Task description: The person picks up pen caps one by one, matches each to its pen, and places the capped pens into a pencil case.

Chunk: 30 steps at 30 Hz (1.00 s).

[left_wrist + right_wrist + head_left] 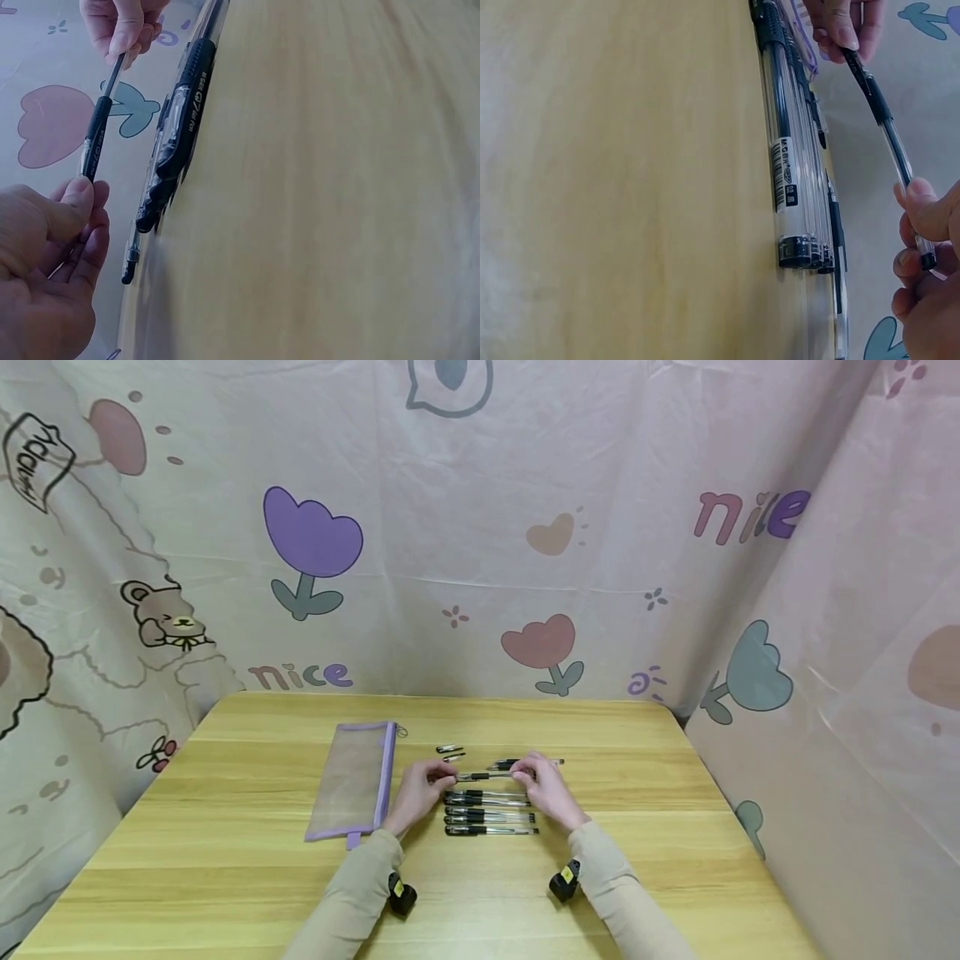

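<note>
Gel pen [476,776] between two hands — that's what I see, lifted off the bench [225,860] on the far side of a row of five pens [468,812]. The left hand [416,793] has its fingers pinched on the front end, ahead of the black grip [96,124], where a cap [857,69] seems to sit; the right hand [550,789] has its fingers curled round the back of the clear barrel [897,154]. Whether the cap is fully home I can't tell, since the left fingers cover part of it.

If seating it is the step, as I judge, it wants cap and barrel in one straight line and a short, firm push along the length — no twisting, no bending. A light tug afterwards would test the fit. Two loose caps [450,748] lie beyond the left hand, and at least one uncapped pen [836,225] lies near the right, so mind its bare tip. A purple-trimmed pouch [348,781] lies flat to the left.

As for writing, one pen in the row reads "Q7 Gel Pen". A white label [784,176] on a barrel there carries a barcode; its smaller print escapes me. On the cloth [450,527] behind, "nice" appears twice.
</note>
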Available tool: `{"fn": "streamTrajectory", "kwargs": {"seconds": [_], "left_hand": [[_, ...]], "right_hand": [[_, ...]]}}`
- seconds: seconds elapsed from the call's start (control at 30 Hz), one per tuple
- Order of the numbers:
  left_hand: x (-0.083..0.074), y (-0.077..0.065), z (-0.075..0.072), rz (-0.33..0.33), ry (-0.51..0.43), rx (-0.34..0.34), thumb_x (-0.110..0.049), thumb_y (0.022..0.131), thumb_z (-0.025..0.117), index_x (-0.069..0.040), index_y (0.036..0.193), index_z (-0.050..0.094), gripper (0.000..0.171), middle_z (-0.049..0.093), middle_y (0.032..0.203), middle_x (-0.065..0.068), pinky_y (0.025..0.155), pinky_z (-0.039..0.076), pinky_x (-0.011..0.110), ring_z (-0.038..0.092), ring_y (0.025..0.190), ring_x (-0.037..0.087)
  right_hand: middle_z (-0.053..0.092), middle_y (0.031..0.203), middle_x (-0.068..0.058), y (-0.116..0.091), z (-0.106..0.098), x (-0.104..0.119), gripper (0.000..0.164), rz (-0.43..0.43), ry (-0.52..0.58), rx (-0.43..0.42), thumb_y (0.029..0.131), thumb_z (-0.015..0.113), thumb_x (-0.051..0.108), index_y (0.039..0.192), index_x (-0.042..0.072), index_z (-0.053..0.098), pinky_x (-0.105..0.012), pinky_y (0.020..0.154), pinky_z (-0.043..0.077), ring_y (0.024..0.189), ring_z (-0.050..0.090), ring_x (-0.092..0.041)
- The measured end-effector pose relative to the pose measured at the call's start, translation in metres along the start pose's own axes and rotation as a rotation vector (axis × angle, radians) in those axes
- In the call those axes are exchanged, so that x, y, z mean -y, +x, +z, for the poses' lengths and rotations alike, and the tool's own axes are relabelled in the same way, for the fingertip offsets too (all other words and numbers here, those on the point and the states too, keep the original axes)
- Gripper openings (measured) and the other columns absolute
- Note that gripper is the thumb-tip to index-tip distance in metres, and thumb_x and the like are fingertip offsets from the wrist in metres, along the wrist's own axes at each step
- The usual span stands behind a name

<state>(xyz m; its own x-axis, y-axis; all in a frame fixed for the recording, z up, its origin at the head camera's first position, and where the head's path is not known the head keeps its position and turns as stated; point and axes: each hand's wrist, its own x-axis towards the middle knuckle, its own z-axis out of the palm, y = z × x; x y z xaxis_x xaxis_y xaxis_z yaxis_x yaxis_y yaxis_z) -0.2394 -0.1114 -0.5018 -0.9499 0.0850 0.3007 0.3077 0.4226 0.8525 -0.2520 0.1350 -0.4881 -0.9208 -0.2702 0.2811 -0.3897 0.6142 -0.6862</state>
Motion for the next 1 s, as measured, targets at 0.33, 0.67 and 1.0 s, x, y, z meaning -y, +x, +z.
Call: {"fn": "streamTrajectory", "kwargs": {"seconds": [0.33,0.67,1.0], "left_hand": [[-0.0018,-0.0023,-0.0027,0.004,0.005,0.021,0.004,0.085,0.073,-0.004,0.094,0.076,0.012,0.076,0.091,0.01,0.078,0.054,0.022,0.069,0.084,0.019],[-0.0027,-0.0027,-0.0023,0.045,0.036,0.017,0.003,0.086,0.072,-0.003,0.095,0.075,0.012,0.076,0.09,0.009,0.08,0.055,0.025,0.07,0.085,0.021],[-0.005,0.0008,-0.0094,0.045,0.047,0.161,-0.001,0.094,0.065,-0.003,0.112,0.072,0.019,0.075,0.108,0.012,0.087,0.056,0.03,0.068,0.097,0.024]], "right_hand": [[0.069,0.099,-0.007,0.0001,-0.0001,-0.0028,0.01,-0.006,0.014,0.021,0.093,0.065,0.001,0.097,0.004,0.073,-0.048,0.097,0.052,0.098,0.065,-0.024],[0.07,0.099,-0.008,0.0011,-0.0022,-0.0047,0.01,-0.016,0.031,0.043,0.093,0.064,0.001,0.097,0.003,0.073,-0.044,0.093,0.054,0.095,0.064,-0.022],[0.071,0.107,-0.01,0.0033,-0.0079,-0.0043,0.011,0.008,0.048,0.07,0.095,0.065,0.007,0.102,0.006,0.074,-0.036,0.091,0.053,0.1,0.064,-0.022]]}}
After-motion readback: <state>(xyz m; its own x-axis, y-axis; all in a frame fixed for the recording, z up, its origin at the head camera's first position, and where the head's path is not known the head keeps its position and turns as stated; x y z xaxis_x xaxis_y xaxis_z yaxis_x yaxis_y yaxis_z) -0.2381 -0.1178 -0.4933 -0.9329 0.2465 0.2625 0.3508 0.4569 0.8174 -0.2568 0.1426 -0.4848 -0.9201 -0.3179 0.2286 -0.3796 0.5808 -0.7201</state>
